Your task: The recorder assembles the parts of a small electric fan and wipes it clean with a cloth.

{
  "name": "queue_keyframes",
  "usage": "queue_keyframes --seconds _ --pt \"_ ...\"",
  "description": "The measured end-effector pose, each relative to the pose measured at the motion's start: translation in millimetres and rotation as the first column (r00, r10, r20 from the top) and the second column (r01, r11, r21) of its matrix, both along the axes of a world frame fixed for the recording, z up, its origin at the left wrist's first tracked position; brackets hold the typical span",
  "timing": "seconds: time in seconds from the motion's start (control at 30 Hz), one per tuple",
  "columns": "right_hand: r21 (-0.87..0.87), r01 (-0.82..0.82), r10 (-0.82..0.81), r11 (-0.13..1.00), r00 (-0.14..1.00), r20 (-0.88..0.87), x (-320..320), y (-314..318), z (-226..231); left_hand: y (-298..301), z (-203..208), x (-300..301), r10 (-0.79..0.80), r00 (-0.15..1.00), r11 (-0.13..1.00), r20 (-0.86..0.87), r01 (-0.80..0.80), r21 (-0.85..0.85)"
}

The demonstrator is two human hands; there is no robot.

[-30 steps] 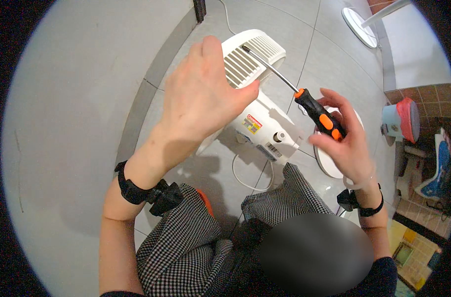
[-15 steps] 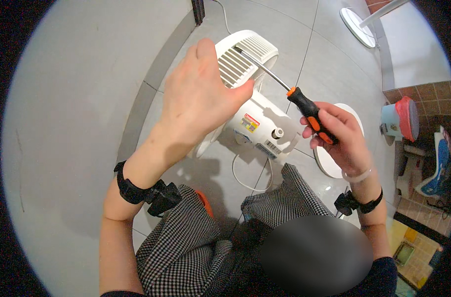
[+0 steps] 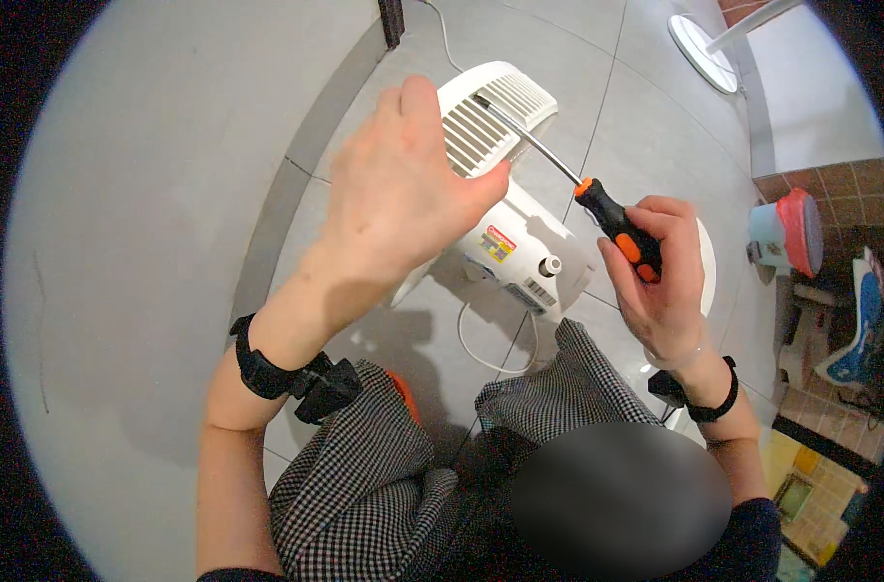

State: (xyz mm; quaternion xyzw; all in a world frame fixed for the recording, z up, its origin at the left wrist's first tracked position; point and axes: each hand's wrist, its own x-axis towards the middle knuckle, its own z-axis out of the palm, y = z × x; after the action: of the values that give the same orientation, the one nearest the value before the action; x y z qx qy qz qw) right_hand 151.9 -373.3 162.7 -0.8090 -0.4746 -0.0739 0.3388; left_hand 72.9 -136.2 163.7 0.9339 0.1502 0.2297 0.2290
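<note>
A white fan-like appliance (image 3: 521, 209) lies on the floor before me, with a slatted grille (image 3: 473, 138) at its far end and a small knob (image 3: 550, 265) on its body. My left hand (image 3: 403, 184) grips the grille end, thumb on the near side; its fingertips are partly hidden over the far edge. In my right hand (image 3: 667, 276) is a screwdriver (image 3: 621, 228) with a black and orange handle, fingers and thumb closed round it. The metal shaft slants up and left, and its dark tip meets the slats near the grille's upper left.
A white round disc (image 3: 707, 281) lies behind my right hand. A white cable (image 3: 461, 339) loops near my checked trousers. Along the left runs a wall (image 3: 151, 242). To the right are a blue bucket with a pink liner (image 3: 771, 236) and a white stand base (image 3: 699, 53).
The appliance, my left hand and the screwdriver have shifted slightly right. My right hand has re-gripped the handle, its fingers now placed differently round it. The screwdriver tip remains at the slats.
</note>
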Motion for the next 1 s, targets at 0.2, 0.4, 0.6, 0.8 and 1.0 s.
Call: queue_keyframes --seconds 0.2,0.4,0.6,0.8,1.0 --pt "0.124 0.263 0.136 0.957 -0.028 -0.990 8 -2 14 -1 1 -1 0.001 1.000 1.000 0.007 -0.001 0.011" --pt "0.202 0.308 0.336 0.930 -0.483 -0.809 19 -12 5 2 -1 -2 0.010 1.000 0.999 -0.018 -0.011 -0.044" --pt "0.293 0.234 0.335 0.927 -0.168 -0.927 20 -21 14 5 4 -2 0.012 1.000 1.000 -0.026 -0.013 -0.023" --pt "0.011 0.164 -0.074 0.986 0.503 -0.861 11 -20 9 6 7 -6 0.018 0.997 0.999 -0.068 -0.021 -0.035" --pt "0.004 0.046 -0.045 0.999 0.993 -0.110 -5 -11 -5 4 6 -5 0.007 0.996 0.999 -0.088 -0.011 -0.042"
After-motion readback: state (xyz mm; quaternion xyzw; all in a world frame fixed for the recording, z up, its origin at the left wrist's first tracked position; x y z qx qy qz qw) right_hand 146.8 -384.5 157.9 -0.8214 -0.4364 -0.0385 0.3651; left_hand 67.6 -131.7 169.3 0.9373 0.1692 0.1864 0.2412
